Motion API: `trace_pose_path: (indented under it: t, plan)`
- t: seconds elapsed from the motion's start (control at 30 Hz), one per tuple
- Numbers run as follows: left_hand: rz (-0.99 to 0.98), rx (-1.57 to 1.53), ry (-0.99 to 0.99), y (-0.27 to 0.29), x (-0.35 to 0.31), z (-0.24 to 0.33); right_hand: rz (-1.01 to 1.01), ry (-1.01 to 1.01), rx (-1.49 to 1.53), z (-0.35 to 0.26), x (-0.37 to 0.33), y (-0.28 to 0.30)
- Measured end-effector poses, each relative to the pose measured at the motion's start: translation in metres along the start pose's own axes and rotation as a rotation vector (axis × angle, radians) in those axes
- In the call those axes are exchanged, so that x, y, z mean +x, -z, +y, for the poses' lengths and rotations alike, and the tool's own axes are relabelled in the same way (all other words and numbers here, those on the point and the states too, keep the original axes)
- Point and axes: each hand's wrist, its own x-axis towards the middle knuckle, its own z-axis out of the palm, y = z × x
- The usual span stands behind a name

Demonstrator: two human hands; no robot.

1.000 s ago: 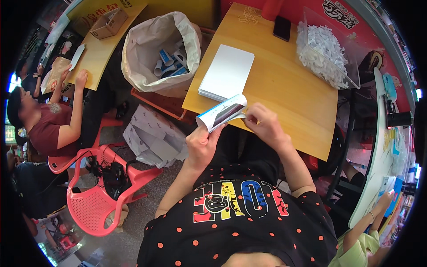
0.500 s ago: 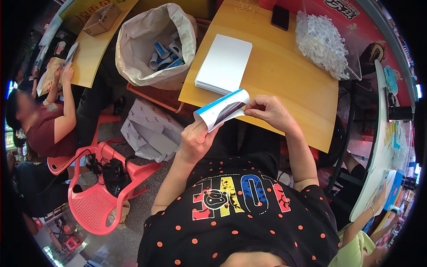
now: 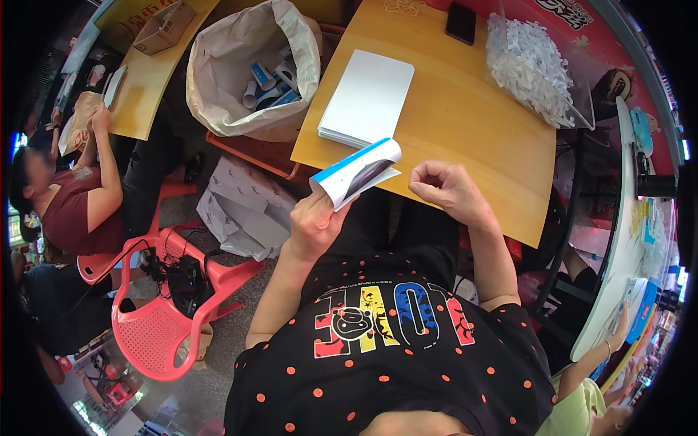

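My left hand (image 3: 317,227) is closed round the lower end of a printed sheet (image 3: 356,173), white with a blue edge and a dark picture, curled over into a loose roll. Beside its right end, a short way off and not touching it, my right hand (image 3: 445,187) has its fingers curled in, thumb against forefinger. Nothing shows between those fingers. Just beyond the sheet, a stack of white paper (image 3: 368,94) lies on the wooden table (image 3: 465,109).
A white sack (image 3: 211,91) holding several blue-and-white paper rolls (image 3: 265,86) stands left of the table. On the table are a clear bin of white plastic pieces (image 3: 531,69) and a dark phone (image 3: 460,23). A red chair (image 3: 156,341) and a seated person (image 3: 83,203) are at left.
My right hand has come away from the sheet's edge and moved a little right. The rolled sheet in my left hand has shifted slightly left and up.
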Motion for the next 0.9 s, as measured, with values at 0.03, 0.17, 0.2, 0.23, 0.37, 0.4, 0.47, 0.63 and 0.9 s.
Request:
trace_pose_path:
  t: [0.03,0.17,0.2,0.23,0.37,0.4,0.47,0.63,0.9]
  plan:
    - [0.014,0.001,-0.023,0.0,0.001,-0.001,0.019,-0.001,0.059,-0.003,-0.003,-0.001]
    - [0.023,-0.007,-0.066,0.001,0.006,0.003,0.128,0.088,-0.06,0.013,0.012,0.002]
    - [0.012,-0.008,-0.049,0.001,0.005,0.004,0.118,0.08,-0.06,0.017,0.017,0.002]
    - [0.001,-0.01,-0.032,0.001,0.004,0.004,0.109,0.073,-0.06,0.018,0.019,0.001]
    - [-0.043,0.003,-0.057,0.003,0.004,0.004,0.029,0.046,-0.027,0.014,0.02,-0.001]
    - [-0.056,-0.003,-0.061,0.003,0.003,0.003,0.0,0.019,-0.028,0.013,0.02,0.0]
    - [-0.07,-0.008,-0.078,0.003,0.002,0.001,-0.039,-0.021,-0.014,0.016,0.021,0.001]
    - [-0.075,-0.011,-0.137,0.004,0.003,0.0,-0.079,-0.061,0.069,0.031,0.024,0.0]
    - [-0.07,0.021,-0.163,0.007,0.003,-0.003,-0.066,-0.046,0.102,0.025,0.022,-0.006]
